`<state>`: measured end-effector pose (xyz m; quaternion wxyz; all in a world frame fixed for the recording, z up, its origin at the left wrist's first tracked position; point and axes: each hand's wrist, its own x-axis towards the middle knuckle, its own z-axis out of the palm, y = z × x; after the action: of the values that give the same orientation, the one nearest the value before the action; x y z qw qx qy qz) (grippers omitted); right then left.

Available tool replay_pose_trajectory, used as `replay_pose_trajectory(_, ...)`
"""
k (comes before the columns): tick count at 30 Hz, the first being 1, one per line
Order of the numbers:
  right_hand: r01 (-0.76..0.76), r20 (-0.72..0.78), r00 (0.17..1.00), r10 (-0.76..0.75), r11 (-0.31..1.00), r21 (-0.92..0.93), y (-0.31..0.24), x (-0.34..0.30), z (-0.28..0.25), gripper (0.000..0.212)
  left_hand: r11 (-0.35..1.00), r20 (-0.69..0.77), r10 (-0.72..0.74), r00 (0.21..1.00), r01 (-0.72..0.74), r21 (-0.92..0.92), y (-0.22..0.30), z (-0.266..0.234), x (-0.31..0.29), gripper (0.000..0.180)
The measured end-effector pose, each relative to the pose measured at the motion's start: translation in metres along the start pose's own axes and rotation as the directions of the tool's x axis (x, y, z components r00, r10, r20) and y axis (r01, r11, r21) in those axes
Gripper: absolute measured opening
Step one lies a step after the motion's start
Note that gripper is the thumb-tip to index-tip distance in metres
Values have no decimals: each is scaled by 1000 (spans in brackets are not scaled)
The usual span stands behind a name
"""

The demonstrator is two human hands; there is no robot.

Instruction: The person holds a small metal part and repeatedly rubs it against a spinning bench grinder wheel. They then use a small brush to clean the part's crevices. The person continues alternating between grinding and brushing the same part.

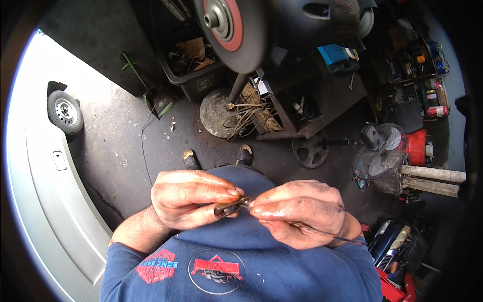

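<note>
Between thumb and fingers, my left hand (193, 197) pinches a small dark metal part (227, 208) with a hole at its right end. My right hand (302, 211) is closed on a thin dark rod or wire (327, 232). The rod's near end meets the part close to the hole; whether it goes in, I cannot tell. Its other end sticks out past my right palm toward the lower right. Both hands are smeared with brownish grease and are held in front of my blue shirt.
A bench grinder with a wheel (246, 40) stands ahead on a pedestal. Behind it are a black bin (193, 83) of scraps and a metal table (342, 95) with a blue bottle (336, 53). A fan (380, 156) stands right, a pale vehicle (55, 201) left.
</note>
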<state>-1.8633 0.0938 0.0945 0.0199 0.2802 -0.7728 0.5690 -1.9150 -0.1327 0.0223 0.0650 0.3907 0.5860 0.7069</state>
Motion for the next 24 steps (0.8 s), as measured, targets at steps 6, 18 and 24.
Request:
replay_pose_trajectory(6, -61, -128, 990, 57, 998, -25, 4, -1, 12, 23, 999, -85, -20, 996, 24, 45, -3, 1, 1, 27)
replay_pose_trajectory(18, -34, -157, 987, 24, 998, -60, 3, 7, 6, 17, 1000, -106, -18, 994, 17, -12, -5, -4, 7, 31)
replay_pose_trajectory(24, -52, -167, 985, 46, 998, -31, 1, 12, 4, 22, 999, -73, 14, 997, -11, 42, -5, -6, 15, 29)
